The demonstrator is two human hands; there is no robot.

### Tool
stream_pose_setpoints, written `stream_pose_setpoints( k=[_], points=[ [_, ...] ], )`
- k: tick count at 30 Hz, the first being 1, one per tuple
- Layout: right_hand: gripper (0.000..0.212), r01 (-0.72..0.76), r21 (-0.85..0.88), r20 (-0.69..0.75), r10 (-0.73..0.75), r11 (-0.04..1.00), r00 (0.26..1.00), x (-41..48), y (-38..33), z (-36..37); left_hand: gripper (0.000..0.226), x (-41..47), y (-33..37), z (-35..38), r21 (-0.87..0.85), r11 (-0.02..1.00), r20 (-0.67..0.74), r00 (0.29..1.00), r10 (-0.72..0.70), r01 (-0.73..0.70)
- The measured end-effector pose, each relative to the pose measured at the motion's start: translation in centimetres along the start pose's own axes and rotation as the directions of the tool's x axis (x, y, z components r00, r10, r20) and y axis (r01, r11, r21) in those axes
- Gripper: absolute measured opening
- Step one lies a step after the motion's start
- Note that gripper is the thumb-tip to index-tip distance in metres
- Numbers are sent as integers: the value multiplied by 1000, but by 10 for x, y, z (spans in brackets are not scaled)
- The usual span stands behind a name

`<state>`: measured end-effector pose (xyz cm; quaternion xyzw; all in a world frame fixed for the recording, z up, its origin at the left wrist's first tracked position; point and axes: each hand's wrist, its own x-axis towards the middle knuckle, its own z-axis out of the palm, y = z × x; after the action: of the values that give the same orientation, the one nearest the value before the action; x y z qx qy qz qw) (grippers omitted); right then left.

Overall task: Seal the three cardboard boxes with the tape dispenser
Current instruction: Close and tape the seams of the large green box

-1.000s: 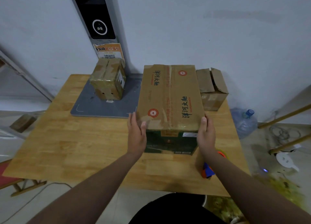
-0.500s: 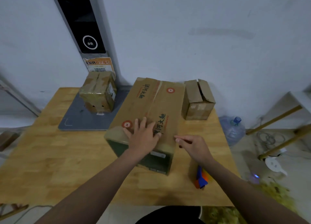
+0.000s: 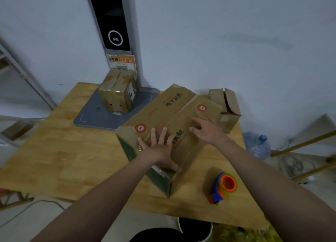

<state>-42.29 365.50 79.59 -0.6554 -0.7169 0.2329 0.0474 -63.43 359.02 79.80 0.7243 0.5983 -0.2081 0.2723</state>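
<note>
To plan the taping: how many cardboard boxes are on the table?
3. A small taped box on the grey platform, back left; the large box in the middle, under the left hand and right hand; a small box with open flaps, back right.

dispenser [image 3: 223,187] right of box [image 3: 174,118], on table [image 3: 63,150]

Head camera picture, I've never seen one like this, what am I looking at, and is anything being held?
It is one view from a camera worn on a person's head, looking down at their own bare arms; there is no robot. The left hand and right hand both rest open on top of the large cardboard box on the wooden table, holding nothing. The tape dispenser lies untouched to that box's right. Behind stand a small taped box on a grey pad and an open small box.
</note>
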Motion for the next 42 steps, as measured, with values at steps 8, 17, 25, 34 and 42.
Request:
stream_pose_setpoints(
  k=[8, 17, 25, 34, 42],
  points=[
    [86, -140, -94, 139, 152, 986, 978, 18, 3, 3, 132, -47, -99, 13, 39, 996, -9, 996, 85, -85],
    [86, -98, -175, 98, 116, 980, 988, -26, -50, 25, 96, -58, -122, -3, -174, 982, -57, 995, -87, 76],
    [84, -70, -134, 4, 71, 989, 997, -81, -50, 42, 78, -39, -52, 8, -227, 974, -194, 981, -27, -18],
    [65, 90, -123, -6, -91, 988, 996, -179, -34, 66, 64, -67, 1, 41, -290, 957, -235, 971, -52, -19],
    [35, 189, -57, -80, -193, 980, 978, -177, 11, 36, 108, -115, 72, 97, -240, 965, -176, 973, -151, 106]
  ],
)
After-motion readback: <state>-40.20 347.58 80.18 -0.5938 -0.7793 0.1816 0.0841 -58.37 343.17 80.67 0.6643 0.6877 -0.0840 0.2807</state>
